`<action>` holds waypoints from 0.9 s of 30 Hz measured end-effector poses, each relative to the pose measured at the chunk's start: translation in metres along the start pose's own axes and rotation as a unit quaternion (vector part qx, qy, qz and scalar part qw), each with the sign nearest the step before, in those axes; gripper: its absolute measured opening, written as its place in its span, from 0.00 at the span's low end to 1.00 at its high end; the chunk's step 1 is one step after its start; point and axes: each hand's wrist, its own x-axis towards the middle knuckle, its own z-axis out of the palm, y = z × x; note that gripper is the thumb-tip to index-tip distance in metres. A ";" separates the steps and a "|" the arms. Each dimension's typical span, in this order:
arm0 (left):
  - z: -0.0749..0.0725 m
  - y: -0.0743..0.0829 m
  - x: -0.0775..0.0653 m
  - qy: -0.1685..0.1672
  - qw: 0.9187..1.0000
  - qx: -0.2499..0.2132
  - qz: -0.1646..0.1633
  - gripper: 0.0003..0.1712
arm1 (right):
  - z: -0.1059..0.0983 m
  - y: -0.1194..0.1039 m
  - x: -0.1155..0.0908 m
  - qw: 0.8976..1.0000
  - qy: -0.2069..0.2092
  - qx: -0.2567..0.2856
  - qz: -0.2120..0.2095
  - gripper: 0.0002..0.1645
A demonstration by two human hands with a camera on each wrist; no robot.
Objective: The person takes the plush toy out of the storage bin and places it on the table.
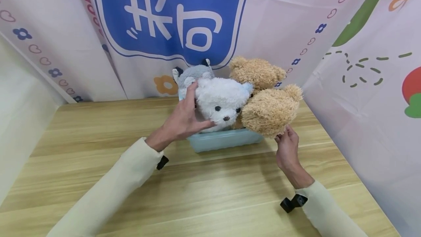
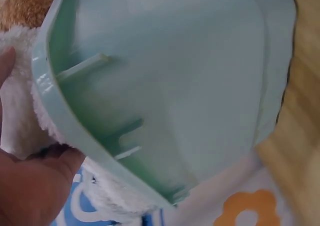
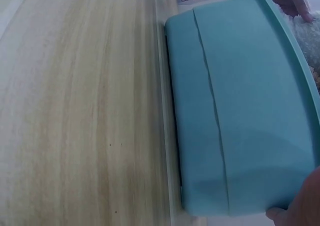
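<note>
A light blue-green plastic bin (image 1: pixel 227 142) stands on the table, packed with plush toys. My left hand (image 1: pixel 179 120) grips a white plush dog (image 1: pixel 221 96), thumb across its front and fingers behind its side. Behind it sits a grey plush toy (image 1: pixel 197 72) with black-and-white ears. On the right, a curly tan teddy bear (image 1: pixel 271 111) leans out over the bin's end, and another tan teddy bear (image 1: pixel 256 71) is behind it. My right hand (image 1: pixel 288 149) pinches the front bear's lower edge; its fingertips are partly hidden there. The right wrist view shows that thumb beside the bin's corner.
The bin rests on a wood-grain table (image 1: pixel 197 193) near its back edge. Behind it hangs a white printed cloth (image 1: pixel 276 17) with a blue sign, and a second printed cloth (image 1: pixel 371 94) borders the right side. Pale wall lies at the left.
</note>
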 end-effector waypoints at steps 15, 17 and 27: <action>-0.004 -0.004 0.013 -0.014 0.996 -0.080 -0.028 0.49 | 0.001 0.002 -0.001 1.000 0.003 0.017 0.005 0.22; -0.007 -0.004 0.013 -0.007 0.996 -0.085 -0.023 0.48 | 0.002 0.003 -0.001 1.000 0.008 0.016 0.004 0.21; -0.029 0.009 0.021 0.031 0.994 -0.104 0.033 0.49 | 0.004 0.007 -0.002 0.999 0.028 0.024 -0.006 0.22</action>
